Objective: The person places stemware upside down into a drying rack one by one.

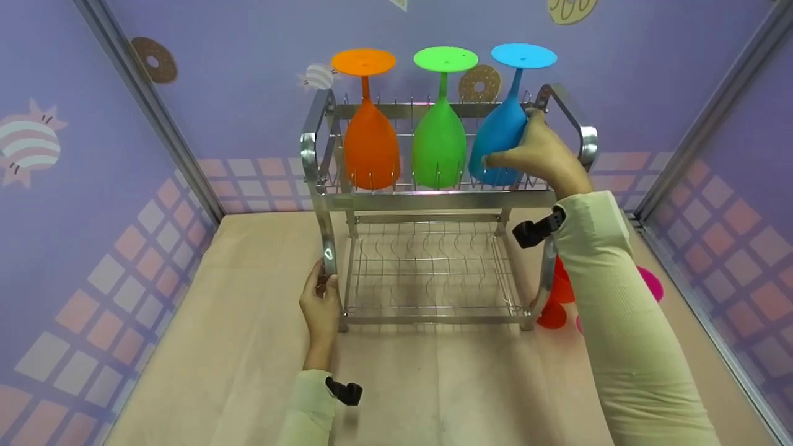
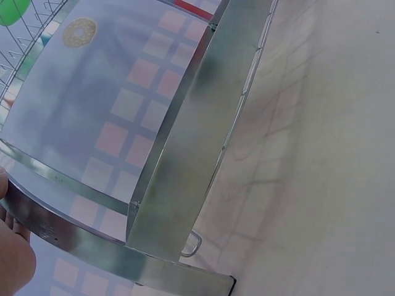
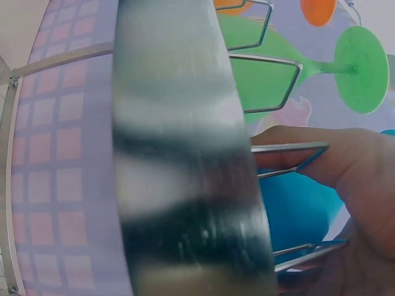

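A two-tier metal dish rack (image 1: 433, 201) stands on the table. Upside down in its top tier are an orange goblet (image 1: 372, 145), a green goblet (image 1: 438, 145) and a blue goblet (image 1: 499, 145), bases upward. My right hand (image 1: 545, 152) grips the blue goblet's bowl at the rack's right end, thumb in front and fingers at its far side. In the right wrist view the rack's front bar hides part of that bowl. Low on the left, my left hand (image 1: 322, 303) holds the rack's upright post (image 1: 326, 238), with the thumb on the near side.
The lower tier (image 1: 433, 272) is a wavy wire shelf. Right of the rack, partly behind my right forearm, lie red plastic pieces (image 1: 552, 316) and a pink round piece (image 1: 650, 284). Patterned purple walls (image 1: 248, 93) enclose the table on three sides.
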`<act>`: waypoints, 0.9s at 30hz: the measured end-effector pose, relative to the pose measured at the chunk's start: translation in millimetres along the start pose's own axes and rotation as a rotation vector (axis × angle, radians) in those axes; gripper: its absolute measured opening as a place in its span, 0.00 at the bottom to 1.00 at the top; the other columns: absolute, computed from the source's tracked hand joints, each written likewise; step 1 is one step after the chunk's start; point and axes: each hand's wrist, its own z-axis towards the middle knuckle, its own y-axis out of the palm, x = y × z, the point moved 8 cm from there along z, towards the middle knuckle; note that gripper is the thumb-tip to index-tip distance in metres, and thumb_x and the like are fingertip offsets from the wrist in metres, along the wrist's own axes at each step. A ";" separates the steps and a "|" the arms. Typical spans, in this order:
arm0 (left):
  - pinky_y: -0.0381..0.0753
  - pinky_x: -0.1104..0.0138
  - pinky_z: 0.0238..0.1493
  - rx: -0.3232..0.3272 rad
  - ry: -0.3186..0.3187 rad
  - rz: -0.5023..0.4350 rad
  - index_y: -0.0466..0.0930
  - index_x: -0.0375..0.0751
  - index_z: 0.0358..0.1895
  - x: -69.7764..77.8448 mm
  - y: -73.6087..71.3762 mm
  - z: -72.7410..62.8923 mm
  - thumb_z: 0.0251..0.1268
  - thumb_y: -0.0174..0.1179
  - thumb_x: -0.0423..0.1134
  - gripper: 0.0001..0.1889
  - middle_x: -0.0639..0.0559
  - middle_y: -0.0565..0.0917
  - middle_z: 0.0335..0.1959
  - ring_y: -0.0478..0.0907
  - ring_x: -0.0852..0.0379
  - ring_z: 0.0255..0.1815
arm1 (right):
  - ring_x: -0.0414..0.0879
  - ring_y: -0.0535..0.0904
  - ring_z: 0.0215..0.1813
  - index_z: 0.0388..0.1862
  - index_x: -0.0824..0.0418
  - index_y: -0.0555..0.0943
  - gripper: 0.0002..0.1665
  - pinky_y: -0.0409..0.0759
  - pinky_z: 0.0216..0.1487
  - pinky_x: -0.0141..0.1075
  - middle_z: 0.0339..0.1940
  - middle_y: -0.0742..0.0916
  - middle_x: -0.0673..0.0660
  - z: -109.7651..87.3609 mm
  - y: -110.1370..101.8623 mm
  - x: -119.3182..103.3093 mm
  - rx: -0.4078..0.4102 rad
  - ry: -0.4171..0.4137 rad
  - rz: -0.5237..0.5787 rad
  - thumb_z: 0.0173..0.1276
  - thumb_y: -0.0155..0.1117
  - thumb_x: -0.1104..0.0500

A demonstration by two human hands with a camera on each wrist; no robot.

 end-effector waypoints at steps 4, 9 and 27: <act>0.79 0.62 0.52 -0.006 0.009 0.033 0.69 0.21 0.61 13.7 -1.7 -2.4 0.66 0.56 0.27 0.22 0.30 0.79 0.48 0.77 0.41 0.48 | 0.67 0.64 0.71 0.77 0.63 0.36 0.67 0.66 0.68 0.58 0.73 0.62 0.71 -3.4 -2.6 2.2 0.038 -0.037 -0.019 0.55 0.72 0.45; 0.79 0.61 0.52 -0.018 0.011 -0.002 0.67 0.23 0.63 -7.1 1.9 0.4 0.67 0.55 0.28 0.23 0.31 0.78 0.50 0.76 0.41 0.50 | 0.67 0.62 0.72 0.78 0.62 0.36 0.67 0.65 0.69 0.59 0.75 0.60 0.71 -11.0 -4.9 4.4 0.091 -0.072 -0.029 0.58 0.68 0.39; 0.76 0.75 0.53 -0.026 -0.016 -0.028 0.68 0.29 0.65 -20.5 2.2 0.2 0.66 0.56 0.32 0.24 0.35 0.78 0.50 0.75 0.48 0.51 | 0.58 0.62 0.74 0.76 0.61 0.53 0.47 0.64 0.72 0.51 0.74 0.65 0.64 -53.7 -9.3 12.8 0.298 -0.244 0.086 0.67 0.63 0.47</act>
